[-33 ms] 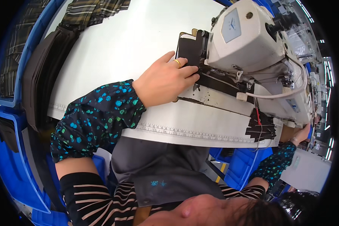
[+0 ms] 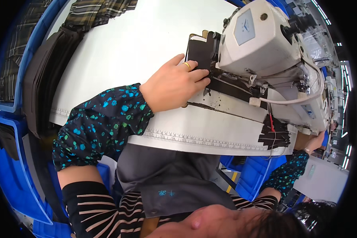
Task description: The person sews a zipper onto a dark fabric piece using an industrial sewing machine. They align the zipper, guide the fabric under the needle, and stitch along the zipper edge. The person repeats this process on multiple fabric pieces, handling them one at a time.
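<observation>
My left hand (image 2: 171, 88), with a gold ring, rests palm down on the table beside the sewing machine (image 2: 261, 39). Its fingers stretch out and touch a dark brown fabric piece (image 2: 200, 51) lying at the left of the machine head. A dark strip (image 2: 236, 89) runs from there under the machine toward the needle area, most of which the machine hides. Far to the right, past the machine's end, is my right hand (image 2: 316, 142). Its fingers are partly hidden, and I cannot see whether they grip anything.
The white tabletop (image 2: 127, 47) carries a ruler scale (image 2: 186, 140) along its near edge. A stack of dark brown pieces (image 2: 43, 75) lies at the left, with plaid fabric (image 2: 95, 14) behind. Blue bins (image 2: 18, 166) stand left and below. A thin red tool (image 2: 271, 122) rests by dark tape strips (image 2: 275, 137).
My right hand has shifted very slightly outward at the far right. The left hand and the fabric look the same.
</observation>
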{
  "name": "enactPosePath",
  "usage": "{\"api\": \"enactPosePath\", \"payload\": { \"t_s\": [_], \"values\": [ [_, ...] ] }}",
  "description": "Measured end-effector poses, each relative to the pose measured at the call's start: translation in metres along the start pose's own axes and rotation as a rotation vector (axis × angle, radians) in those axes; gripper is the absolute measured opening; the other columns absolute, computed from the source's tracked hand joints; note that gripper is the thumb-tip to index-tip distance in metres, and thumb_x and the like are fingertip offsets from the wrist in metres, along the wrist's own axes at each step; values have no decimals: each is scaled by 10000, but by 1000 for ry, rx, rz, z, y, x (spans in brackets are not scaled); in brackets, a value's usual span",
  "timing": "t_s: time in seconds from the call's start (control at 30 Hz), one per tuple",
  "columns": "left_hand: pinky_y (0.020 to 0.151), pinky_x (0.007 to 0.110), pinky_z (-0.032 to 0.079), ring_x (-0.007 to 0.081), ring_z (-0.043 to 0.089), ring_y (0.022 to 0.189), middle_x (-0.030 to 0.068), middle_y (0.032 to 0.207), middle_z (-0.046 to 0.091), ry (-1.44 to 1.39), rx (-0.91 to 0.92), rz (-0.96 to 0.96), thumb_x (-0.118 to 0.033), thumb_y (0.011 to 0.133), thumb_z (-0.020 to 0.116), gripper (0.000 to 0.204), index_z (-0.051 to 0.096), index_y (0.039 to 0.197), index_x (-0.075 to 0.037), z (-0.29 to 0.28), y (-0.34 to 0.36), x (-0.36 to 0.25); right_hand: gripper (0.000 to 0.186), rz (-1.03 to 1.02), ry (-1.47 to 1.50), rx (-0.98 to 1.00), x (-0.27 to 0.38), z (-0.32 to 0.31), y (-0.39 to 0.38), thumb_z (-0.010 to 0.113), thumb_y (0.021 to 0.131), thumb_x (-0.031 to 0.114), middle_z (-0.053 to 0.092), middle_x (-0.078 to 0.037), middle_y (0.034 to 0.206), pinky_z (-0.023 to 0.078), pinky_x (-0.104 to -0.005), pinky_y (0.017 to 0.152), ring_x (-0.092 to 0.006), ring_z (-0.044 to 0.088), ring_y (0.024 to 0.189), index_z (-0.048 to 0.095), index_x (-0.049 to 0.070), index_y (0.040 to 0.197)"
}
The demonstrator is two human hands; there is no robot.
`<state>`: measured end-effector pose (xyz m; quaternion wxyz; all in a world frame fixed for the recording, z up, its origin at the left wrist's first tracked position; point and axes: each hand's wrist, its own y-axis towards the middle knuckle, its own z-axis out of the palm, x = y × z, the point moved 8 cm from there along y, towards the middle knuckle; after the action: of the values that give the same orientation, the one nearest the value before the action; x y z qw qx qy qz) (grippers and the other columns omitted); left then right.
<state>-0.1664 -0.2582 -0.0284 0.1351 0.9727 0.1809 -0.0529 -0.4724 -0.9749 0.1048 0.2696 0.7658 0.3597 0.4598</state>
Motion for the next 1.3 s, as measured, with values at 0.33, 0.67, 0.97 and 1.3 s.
{"api": "enactPosePath", "payload": {
  "t_s": [0.33, 0.67, 0.97, 1.3],
  "values": [
    [1180, 491, 438, 294, 567, 1392, 30, 1501, 626, -28, -72, 6, -231, 694, 878, 770, 663, 1429, -150, 1, -6, 1, 679, 68, -257, 57, 13, -16, 40, 548, 1093, 533, 739, -202, 1311, 485, -358, 1034, -268, 670, 1174, 683, -91, 1323],
    [1162, 472, 450, 274, 579, 1375, 13, 1480, 642, -34, -78, -4, -197, 777, 810, 638, 690, 1403, -154, 2, -3, 2, 594, 265, -35, 68, -6, -6, 27, 557, 1114, 441, 681, -150, 1399, 527, -360, 1034, -250, 656, 1232, 623, -44, 1449],
    [1165, 474, 446, 269, 577, 1379, 10, 1476, 645, -4, -78, -18, -210, 812, 790, 590, 696, 1393, -157, 2, -5, 2, 595, 214, 70, 57, 3, 6, 8, 526, 1130, 438, 676, -161, 1410, 530, -355, 1013, -236, 656, 1198, 616, -59, 1445],
    [1166, 495, 446, 276, 564, 1387, 41, 1476, 635, -19, -64, 7, -263, 758, 845, 651, 695, 1379, -137, 1, -3, -3, 408, 56, -323, -69, -10, 0, -42, 561, 1081, 297, 752, -146, 1220, 560, -396, 953, -259, 700, 1054, 659, -47, 1277]
  ]
}}
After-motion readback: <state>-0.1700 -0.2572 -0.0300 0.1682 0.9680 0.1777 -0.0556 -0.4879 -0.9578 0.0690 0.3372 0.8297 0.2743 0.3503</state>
